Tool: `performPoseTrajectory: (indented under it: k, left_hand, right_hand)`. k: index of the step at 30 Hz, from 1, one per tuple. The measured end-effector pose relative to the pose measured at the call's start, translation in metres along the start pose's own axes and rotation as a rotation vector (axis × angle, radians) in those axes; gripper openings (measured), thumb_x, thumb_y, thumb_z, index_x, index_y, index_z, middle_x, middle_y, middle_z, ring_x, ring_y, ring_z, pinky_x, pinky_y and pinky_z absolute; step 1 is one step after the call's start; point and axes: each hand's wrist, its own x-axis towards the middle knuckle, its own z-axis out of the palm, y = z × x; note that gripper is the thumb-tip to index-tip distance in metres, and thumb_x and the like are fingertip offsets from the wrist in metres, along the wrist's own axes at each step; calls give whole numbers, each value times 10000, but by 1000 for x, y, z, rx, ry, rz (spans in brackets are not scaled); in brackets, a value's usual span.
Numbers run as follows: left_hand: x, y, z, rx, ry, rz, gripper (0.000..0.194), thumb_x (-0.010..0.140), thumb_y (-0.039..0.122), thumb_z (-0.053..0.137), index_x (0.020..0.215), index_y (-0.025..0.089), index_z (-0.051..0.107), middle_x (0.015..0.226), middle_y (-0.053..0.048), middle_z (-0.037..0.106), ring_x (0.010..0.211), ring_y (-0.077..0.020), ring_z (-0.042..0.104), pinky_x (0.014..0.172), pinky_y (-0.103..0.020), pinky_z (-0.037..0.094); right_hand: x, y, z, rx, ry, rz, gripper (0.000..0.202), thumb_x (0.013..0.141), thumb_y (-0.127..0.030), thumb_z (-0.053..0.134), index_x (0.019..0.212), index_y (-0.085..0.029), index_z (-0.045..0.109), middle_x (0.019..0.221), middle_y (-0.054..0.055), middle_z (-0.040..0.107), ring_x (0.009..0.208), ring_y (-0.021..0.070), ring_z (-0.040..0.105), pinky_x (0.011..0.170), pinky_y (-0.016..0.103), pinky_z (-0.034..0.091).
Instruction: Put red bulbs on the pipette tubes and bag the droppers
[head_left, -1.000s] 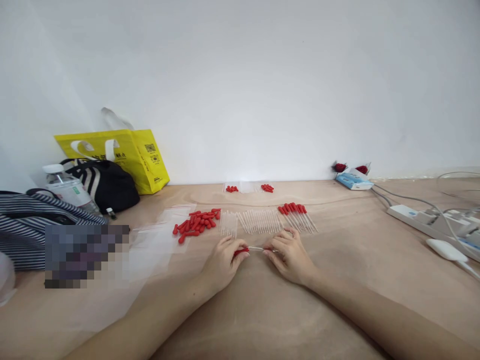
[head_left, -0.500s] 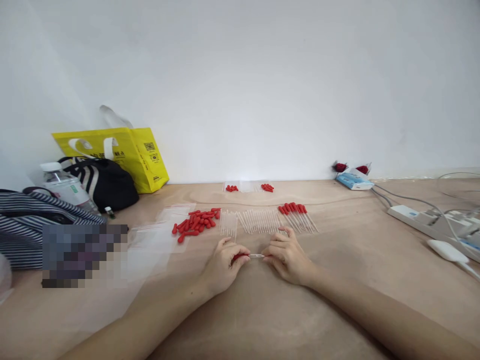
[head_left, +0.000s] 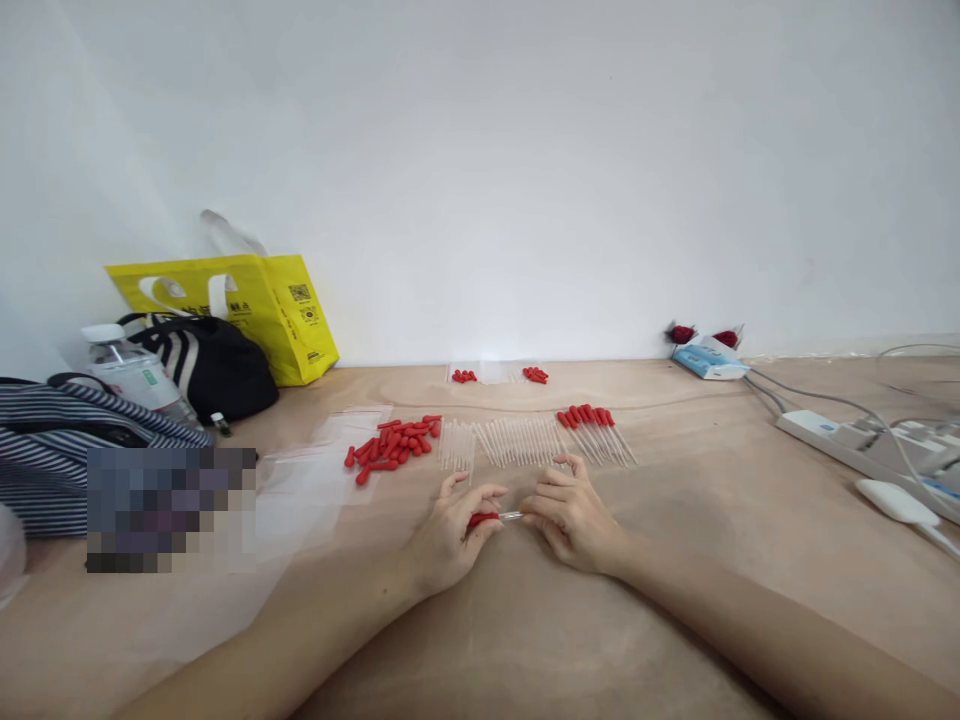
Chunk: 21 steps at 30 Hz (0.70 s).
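Note:
Low over the table's near middle, my right hand (head_left: 566,512) pinches a clear dropper tube (head_left: 511,516) near its right part. A red rubber bulb (head_left: 484,519) sits at the tube's left end. Around that bulb my left hand (head_left: 454,525) has thumb and index finger parted, and whether another finger touches it is hidden. Loose red bulbs (head_left: 397,445) lie in a pile beyond the left hand. Clear tubes (head_left: 521,442) are laid side by side behind both hands. To their right, several droppers (head_left: 596,435) with bulbs fitted lie in a slanted row.
Clear plastic bags (head_left: 300,500) lie at left. Behind them are a striped bag (head_left: 45,450), a bottle (head_left: 139,375), a black bag (head_left: 217,365) and a yellow bag (head_left: 285,320). At right lie a power strip (head_left: 817,432), cables and a tissue pack (head_left: 709,362).
My left thumb and index finger have spread apart, exposing more of the red bulb. My right hand has shifted slightly left, still pinching the tube.

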Motion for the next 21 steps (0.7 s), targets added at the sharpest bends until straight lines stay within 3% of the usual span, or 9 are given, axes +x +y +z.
performPoseTrajectory:
  k: [12,16,21]
  left_hand:
    - [-1,0,2,16,-25,75,319,824,148,425,1134,212,379,760,17,673,816,-149,613,975,-413,229]
    - [1,-1,0,20,2,81,312,845,162,405,1151,212,371,794,11,671,834,-149,606,967,-407,221]
    - [6,-2,-8,106,24,20,142,817,255,486,934,203,547,826,-16,654,810,-171,581,885,-397,276]
  right_hand:
    - [6,-4,9,66,-53,46,198,816,-158,389,681,-164,534,616,8,568,676,133,441,780,341,243]
    - [6,-5,10,117,-91,134,216,846,-179,375,702,-168,536,632,6,583,691,133,457,776,332,242]
    - [6,1,3,158,-87,260,215,874,-228,384,763,-186,563,705,-1,618,735,132,478,778,327,232]
